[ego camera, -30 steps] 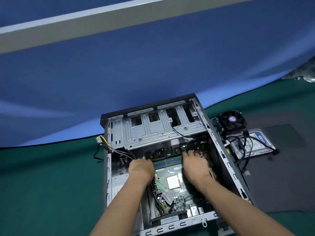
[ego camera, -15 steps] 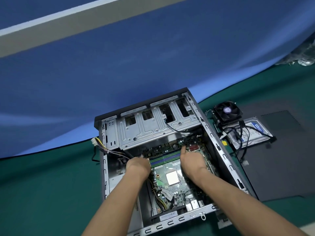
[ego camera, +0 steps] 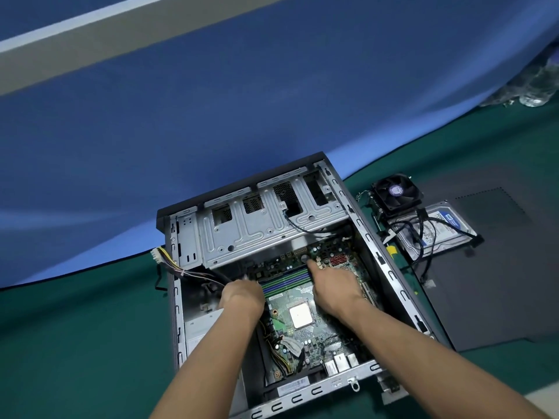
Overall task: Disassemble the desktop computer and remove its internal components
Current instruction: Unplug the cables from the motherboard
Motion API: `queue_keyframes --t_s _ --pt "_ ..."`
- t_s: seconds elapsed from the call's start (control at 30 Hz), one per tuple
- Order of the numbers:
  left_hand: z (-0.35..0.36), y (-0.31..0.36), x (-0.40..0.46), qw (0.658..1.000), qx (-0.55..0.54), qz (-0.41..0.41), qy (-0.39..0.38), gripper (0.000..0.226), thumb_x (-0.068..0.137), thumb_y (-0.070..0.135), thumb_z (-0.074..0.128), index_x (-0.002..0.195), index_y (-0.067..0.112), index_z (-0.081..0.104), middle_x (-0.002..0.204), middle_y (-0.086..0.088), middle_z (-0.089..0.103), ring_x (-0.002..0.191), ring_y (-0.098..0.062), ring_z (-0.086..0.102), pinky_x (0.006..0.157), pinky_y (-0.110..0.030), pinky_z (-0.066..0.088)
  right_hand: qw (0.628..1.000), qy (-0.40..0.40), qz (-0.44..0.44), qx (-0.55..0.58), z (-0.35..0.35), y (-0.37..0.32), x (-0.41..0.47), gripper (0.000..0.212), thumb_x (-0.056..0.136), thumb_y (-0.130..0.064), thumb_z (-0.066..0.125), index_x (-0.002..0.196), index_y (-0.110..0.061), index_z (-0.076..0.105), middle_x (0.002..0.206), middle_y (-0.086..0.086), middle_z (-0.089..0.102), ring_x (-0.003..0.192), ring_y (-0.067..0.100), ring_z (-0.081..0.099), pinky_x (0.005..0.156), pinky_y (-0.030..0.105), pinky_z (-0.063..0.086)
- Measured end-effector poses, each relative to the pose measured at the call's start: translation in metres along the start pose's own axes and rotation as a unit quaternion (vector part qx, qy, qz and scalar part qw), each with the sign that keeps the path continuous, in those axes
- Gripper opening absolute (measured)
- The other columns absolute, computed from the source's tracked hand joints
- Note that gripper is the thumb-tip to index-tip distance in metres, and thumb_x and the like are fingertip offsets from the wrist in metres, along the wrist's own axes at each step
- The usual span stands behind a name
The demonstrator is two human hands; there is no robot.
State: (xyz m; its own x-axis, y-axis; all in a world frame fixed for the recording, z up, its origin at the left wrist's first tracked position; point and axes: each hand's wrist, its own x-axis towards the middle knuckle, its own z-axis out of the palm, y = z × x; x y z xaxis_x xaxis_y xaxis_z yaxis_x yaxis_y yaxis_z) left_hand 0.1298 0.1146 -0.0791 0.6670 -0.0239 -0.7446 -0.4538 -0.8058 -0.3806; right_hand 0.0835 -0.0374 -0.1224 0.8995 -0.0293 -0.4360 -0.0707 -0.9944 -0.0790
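Both hands inside open grey metal computer case [ego camera: 390,276]: left hand [ego camera: 242,294] and right hand [ego camera: 334,285] at opposite ends of blue-green RAM slots [ego camera: 287,281] on green motherboard [ego camera: 302,328]; grips unclear, fingers hidden.

Motherboard [ego camera: 302,316] in open case [ego camera: 390,267]; drive cage [ego camera: 266,225] behind it; fan [ego camera: 396,192], hard drive [ego camera: 435,231] right of case.

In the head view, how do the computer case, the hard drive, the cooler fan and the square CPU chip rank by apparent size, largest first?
1. computer case
2. hard drive
3. cooler fan, close to the hard drive in apparent size, so this order is unsure
4. CPU chip
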Motion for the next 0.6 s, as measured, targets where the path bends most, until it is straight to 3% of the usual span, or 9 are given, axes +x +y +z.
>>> queue_keyframes --t_s 0.2,0.33,0.43,0.6 --pt "0.002 0.011 -0.003 0.998 0.056 0.006 -0.009 0.050 0.093 0.002 0.043 0.142 0.000 0.032 0.148 -0.007 0.035 0.126 -0.031 0.047 0.091 -0.045 0.050 1.000 -0.005 -0.002 0.027 -0.002 0.001 -0.001 0.075 0.089 -0.008 0.048 0.152 -0.020 0.009 0.078 -0.003 0.063 0.062 0.015 0.057 0.051 0.026 0.042" --pt "0.011 0.021 -0.006 0.992 0.126 0.004 0.016 0.057 0.091 0.002 0.045 0.146 0.003 0.028 0.151 -0.010 0.028 0.119 -0.031 0.053 0.086 -0.044 0.053 0.999 -0.011 -0.002 0.037 -0.006 0.004 -0.004 0.076 0.090 -0.008 0.048 0.152 -0.023 0.007 0.067 -0.005 0.052 0.058 0.014 0.048 0.054 0.026 0.040" --pt "0.020 0.026 -0.007 0.983 0.182 0.022 0.028 0.059 0.092 0.004 0.042 0.147 0.003 0.022 0.156 -0.015 0.015 0.121 -0.034 0.050 0.086 -0.045 0.053 0.997 -0.025 -0.005 0.071 -0.007 0.007 -0.007 0.075 0.090 -0.007 0.046 0.152 -0.025 0.007 0.071 -0.003 0.053 0.063 0.016 0.051 0.059 0.027 0.044" --pt "0.014 0.011 -0.002 0.994 0.091 0.019 0.049 0.045 0.093 -0.004 0.037 0.138 -0.001 0.039 0.141 -0.011 0.045 0.118 -0.033 0.054 0.087 -0.043 0.051 0.992 -0.047 -0.004 0.119 -0.009 0.011 -0.008 0.073 0.093 -0.010 0.045 0.152 -0.028 0.006 0.069 -0.003 0.049 0.064 0.015 0.052 0.061 0.027 0.047"
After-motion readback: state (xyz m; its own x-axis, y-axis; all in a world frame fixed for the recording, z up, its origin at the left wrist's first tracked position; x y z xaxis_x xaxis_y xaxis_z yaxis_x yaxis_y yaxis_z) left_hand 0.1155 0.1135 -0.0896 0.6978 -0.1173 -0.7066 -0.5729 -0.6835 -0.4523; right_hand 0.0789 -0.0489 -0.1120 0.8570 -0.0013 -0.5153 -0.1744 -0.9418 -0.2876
